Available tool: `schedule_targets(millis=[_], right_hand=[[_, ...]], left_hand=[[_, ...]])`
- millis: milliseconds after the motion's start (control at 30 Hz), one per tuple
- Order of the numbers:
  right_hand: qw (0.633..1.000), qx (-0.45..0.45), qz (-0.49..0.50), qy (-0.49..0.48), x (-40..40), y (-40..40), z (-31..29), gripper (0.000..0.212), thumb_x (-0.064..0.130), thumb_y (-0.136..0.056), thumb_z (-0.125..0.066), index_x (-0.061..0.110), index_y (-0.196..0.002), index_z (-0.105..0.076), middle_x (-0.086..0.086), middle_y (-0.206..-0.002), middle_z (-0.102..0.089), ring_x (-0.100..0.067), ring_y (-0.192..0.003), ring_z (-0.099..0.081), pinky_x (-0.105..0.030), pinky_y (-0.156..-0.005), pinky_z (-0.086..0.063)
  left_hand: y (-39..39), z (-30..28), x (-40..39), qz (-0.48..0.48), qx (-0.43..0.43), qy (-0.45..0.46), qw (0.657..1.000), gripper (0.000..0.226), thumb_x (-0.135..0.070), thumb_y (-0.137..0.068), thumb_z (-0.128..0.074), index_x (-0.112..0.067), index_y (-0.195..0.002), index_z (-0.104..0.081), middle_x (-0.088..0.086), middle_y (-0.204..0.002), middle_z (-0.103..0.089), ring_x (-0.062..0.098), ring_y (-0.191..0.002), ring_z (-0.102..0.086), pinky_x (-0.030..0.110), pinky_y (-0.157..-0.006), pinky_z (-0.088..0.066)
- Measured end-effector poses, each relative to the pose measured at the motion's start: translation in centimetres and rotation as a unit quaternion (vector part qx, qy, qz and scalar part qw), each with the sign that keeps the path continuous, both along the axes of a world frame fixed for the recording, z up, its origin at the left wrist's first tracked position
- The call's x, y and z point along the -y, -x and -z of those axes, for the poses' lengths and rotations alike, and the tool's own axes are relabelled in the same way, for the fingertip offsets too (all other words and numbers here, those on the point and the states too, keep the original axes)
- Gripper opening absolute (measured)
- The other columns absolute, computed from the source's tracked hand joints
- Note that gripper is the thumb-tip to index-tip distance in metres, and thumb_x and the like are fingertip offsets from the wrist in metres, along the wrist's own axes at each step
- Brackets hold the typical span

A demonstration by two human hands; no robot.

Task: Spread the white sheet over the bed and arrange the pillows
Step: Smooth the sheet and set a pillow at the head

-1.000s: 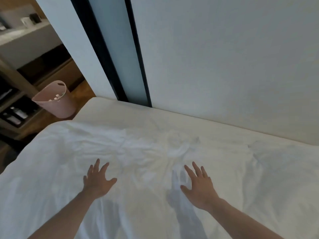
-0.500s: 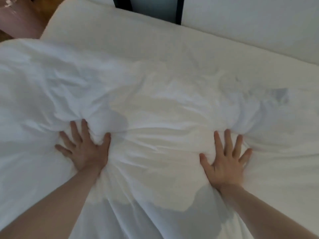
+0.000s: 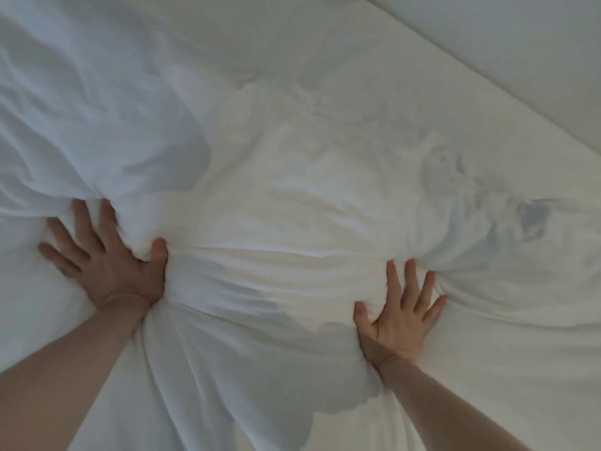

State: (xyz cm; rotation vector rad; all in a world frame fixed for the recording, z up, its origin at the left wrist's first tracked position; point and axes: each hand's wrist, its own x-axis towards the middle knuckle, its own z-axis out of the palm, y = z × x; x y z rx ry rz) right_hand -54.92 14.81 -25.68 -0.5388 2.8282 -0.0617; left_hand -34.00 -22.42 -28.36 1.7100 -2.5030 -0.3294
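The white sheet (image 3: 292, 196) covers almost the whole view, bunched into thick folds ahead of both hands. My left hand (image 3: 107, 265) lies flat on it at the left, palm down with fingers spread, a ridge of cloth piled against the fingertips and thumb. At the right, my right hand (image 3: 401, 314) presses down the same way, fingers apart, with wrinkles gathered beyond it. Neither hand grips the cloth. Bare mattress (image 3: 406, 60) shows past the sheet's far edge. No pillows are in sight.
A white wall (image 3: 536, 53) runs along the far side of the bed at the upper right, meeting the mattress edge in a diagonal line.
Both hands have slid forward across the bed, pushing the sheet into bigger folds. The view has tipped lower and closer, so the pink bin and shelves are out of sight.
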Motion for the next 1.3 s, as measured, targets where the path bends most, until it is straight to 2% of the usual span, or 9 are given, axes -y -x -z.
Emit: schedule_targets(millis=[267, 700, 1100, 1300], right_hand=[[1.000, 0.019, 0.002, -0.008, -0.3, 0.2, 0.3, 0.096, 0.062, -0.070, -0.046, 0.029, -0.158, -0.022, -0.002, -0.169, -0.013, -0.035, -0.156, 0.003, -0.067, -0.120, -0.001], [0.999, 0.033, 0.004, 0.028, -0.7, 0.4, 1.2, 0.097, 0.063, -0.069, -0.044, 0.024, -0.156, -0.026, -0.006, -0.167, -0.016, -0.034, -0.156, 0.004, -0.064, -0.120, 0.007], [0.998, 0.006, 0.026, 0.059, 0.0, 0.2, 0.8, 0.097, 0.065, -0.064, -0.045, 0.024, -0.152, -0.035, -0.008, -0.164, -0.024, -0.039, -0.154, -0.008, -0.067, -0.120, 0.001], [0.998, -0.002, 0.030, 0.062, 0.2, -0.4, -0.2, 0.092, 0.064, -0.070, -0.043, 0.028, -0.154, -0.033, -0.003, -0.166, -0.021, -0.034, -0.155, -0.006, -0.060, -0.122, 0.005]], left_hand=[[0.1, -0.8, -0.5, -0.005, 0.002, 0.028, 1.000, 0.091, -0.072, -0.082, -0.038, -0.024, -0.159, -0.026, 0.004, -0.170, -0.012, 0.043, -0.155, -0.002, 0.066, -0.121, 0.004], [0.3, -0.8, -0.3, -0.008, 0.019, 0.037, 0.999, 0.093, -0.070, -0.080, -0.040, -0.021, -0.158, -0.028, 0.006, -0.169, -0.015, 0.041, -0.155, -0.004, 0.066, -0.121, 0.000], [-0.1, -0.6, 0.1, 0.009, 0.029, -0.020, 0.999, 0.099, -0.066, -0.074, -0.045, -0.016, -0.158, -0.029, 0.011, -0.168, -0.017, 0.043, -0.154, -0.005, 0.065, -0.122, -0.003], [-0.3, -1.4, 0.0, 0.031, 0.027, -0.027, 0.999, 0.096, -0.070, -0.078, -0.043, -0.019, -0.158, -0.028, 0.009, -0.168, -0.018, 0.042, -0.155, -0.005, 0.063, -0.123, -0.004]])
